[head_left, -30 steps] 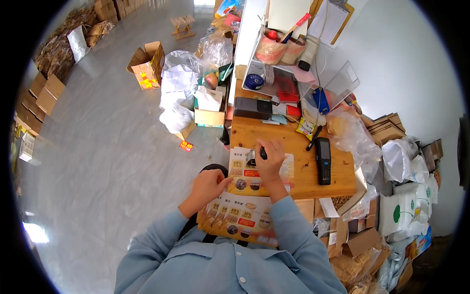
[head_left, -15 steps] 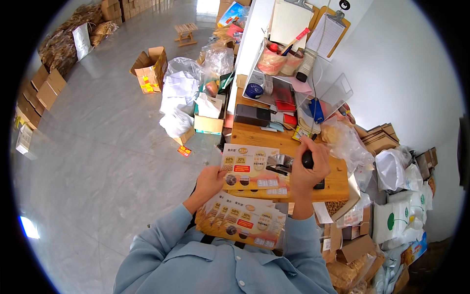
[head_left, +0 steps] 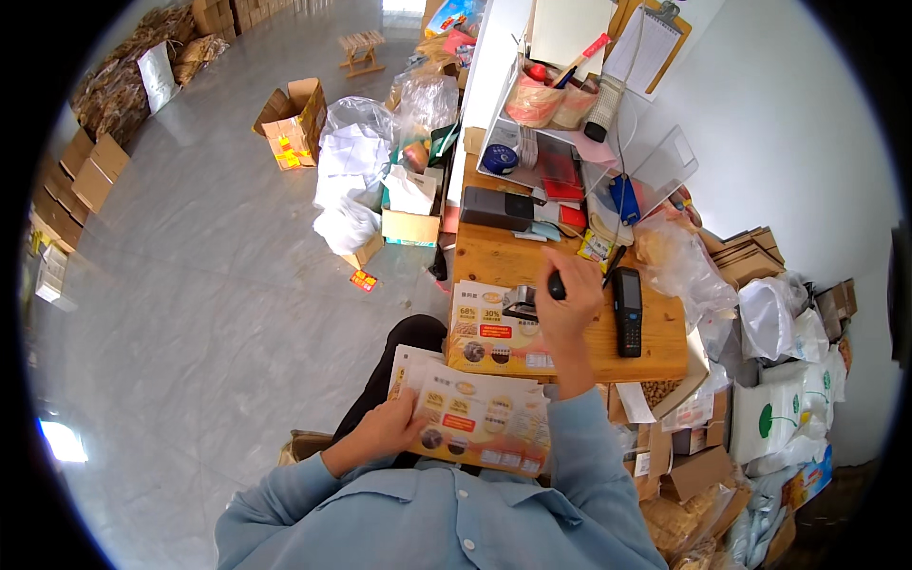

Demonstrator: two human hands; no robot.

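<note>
My left hand [head_left: 388, 427] pinches the left edge of a yellow-and-white printed sheet [head_left: 489, 427], slightly blurred, above my lap. Under it and to its left, more such sheets [head_left: 407, 361] show in part. On the front left of the wooden table [head_left: 655, 366] lies another pile of the same printed sheets [head_left: 475, 353]. Over that pile my right hand [head_left: 573, 299] is closed round the black knob of a metal-framed hand stamp [head_left: 519, 302]. Whether the stamp touches the top sheet I cannot tell; my hand and wrist cover the pile's right part.
A black handheld scanner [head_left: 628, 313] lies right of my right hand. Behind are a dark grey box [head_left: 497, 206] and a white shelf rack with tape and pens. Cartons and plastic bags [head_left: 771, 328] crowd the right side; an open carton [head_left: 294, 128] stands on the floor at left.
My left hand has moved down from the table to my lap with a printed sheet. My right hand, still round the stamp, has shifted slightly left and up, uncovering the scanner.
</note>
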